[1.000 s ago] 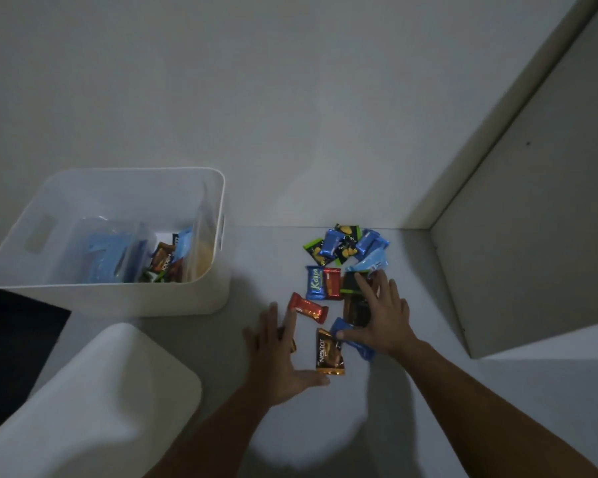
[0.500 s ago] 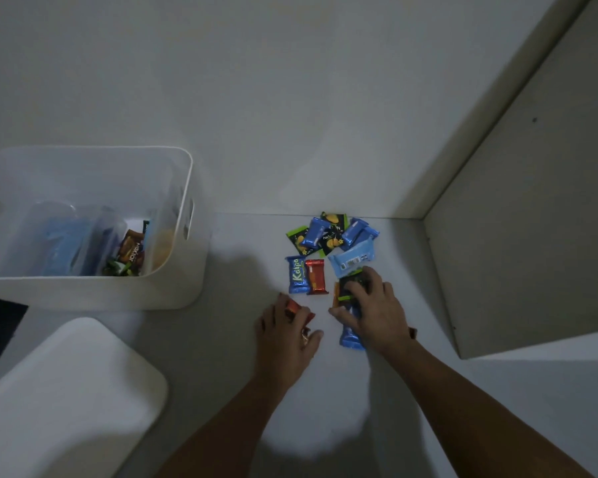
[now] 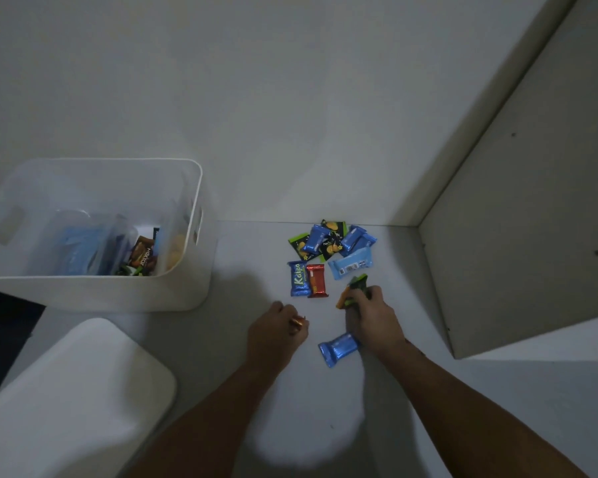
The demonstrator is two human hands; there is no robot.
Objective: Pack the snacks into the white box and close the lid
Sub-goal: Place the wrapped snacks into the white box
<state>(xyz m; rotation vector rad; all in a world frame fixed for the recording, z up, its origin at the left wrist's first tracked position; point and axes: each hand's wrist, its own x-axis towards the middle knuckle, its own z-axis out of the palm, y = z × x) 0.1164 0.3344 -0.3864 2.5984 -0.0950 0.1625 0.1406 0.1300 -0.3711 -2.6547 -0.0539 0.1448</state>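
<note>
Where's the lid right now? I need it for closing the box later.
In the head view the lid lies off the box, at lower left, just in front of it and left of the left hand.

Dim, grayish indoor shot w/ a cool blue cast. One bright pool of light on the tabletop (image 3: 311,439) low in the frame, between the forearms; the rest falls off to murky gray. Soft shadow beside the white box (image 3: 94,291) on its right, and soft shadows under the left hand (image 3: 275,334) and right hand (image 3: 372,322). Fine grain throughout. Wide-angle lens bends straight lines near the edges. Lid (image 3: 66,401) at bottom left looks soft, slightly out of focus. No glare.
</note>
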